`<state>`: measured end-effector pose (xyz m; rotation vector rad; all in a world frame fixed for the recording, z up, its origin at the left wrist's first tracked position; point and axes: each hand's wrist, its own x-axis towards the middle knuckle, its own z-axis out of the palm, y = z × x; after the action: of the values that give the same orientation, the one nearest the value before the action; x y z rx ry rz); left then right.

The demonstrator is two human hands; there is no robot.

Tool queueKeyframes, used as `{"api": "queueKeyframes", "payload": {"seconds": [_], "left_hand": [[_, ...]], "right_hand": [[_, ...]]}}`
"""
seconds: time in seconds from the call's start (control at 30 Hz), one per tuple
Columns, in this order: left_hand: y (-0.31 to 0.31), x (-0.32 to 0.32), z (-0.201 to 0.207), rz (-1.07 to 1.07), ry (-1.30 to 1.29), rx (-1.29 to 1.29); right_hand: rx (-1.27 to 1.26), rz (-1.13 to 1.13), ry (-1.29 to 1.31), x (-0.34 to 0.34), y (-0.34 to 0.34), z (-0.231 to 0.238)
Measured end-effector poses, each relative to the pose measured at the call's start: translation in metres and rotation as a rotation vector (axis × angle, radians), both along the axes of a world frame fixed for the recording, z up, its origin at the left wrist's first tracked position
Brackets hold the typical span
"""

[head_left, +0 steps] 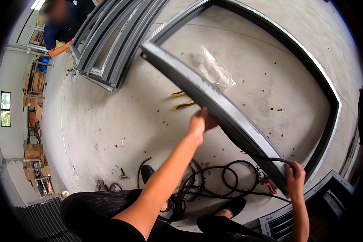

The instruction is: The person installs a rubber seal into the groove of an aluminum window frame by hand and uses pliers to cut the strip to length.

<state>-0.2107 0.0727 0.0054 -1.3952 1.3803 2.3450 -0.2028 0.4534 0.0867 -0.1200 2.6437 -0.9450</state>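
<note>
A large grey rectangular window frame (pixel 226 107) is tilted up off the floor in front of me, its near bar running from upper left to lower right. My left hand (pixel 201 124) is closed round the underside of that bar near its middle, fingers partly hidden behind it. At the bar's lower right end, my right hand (pixel 296 173) pinches a black rubber strip (pixel 266 158) against the frame's corner. The strip runs along the bar's near side, and black strip lies in loose coils (pixel 230 177) by my feet.
Yellow-and-black handled pliers (pixel 184 105) and crumpled clear plastic (pixel 215 70) lie on the concrete floor. Red-handled cutters (pixel 271 188) rest beside the coils. Stacked grey frames (pixel 109 44) stand upper left near another person (pixel 60 30). More frames (pixel 330 197) lie lower right.
</note>
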Motion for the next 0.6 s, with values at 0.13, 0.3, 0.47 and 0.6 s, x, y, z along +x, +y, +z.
{"api": "queueKeyframes", "payload": {"seconds": [0.13, 0.3, 0.47, 0.6], "left_hand": [[-0.079, -0.028, -0.002, -0.073, 0.061, -0.040], [-0.111, -0.038, -0.003, -0.131, -0.040, -0.074], [-0.107, -0.038, -0.006, -0.190, -0.095, -0.145], [-0.096, -0.042, -0.010, -0.124, -0.138, -0.269]], "right_hand": [[-0.093, 0.064, -0.049, 0.003, -0.079, 0.016], [-0.143, 0.188, -0.097, 0.013, -0.118, 0.001], [-0.113, 0.119, -0.123, 0.012, -0.120, -0.002], [-0.122, 0.106, -0.137, 0.010, -0.119, 0.000]]}}
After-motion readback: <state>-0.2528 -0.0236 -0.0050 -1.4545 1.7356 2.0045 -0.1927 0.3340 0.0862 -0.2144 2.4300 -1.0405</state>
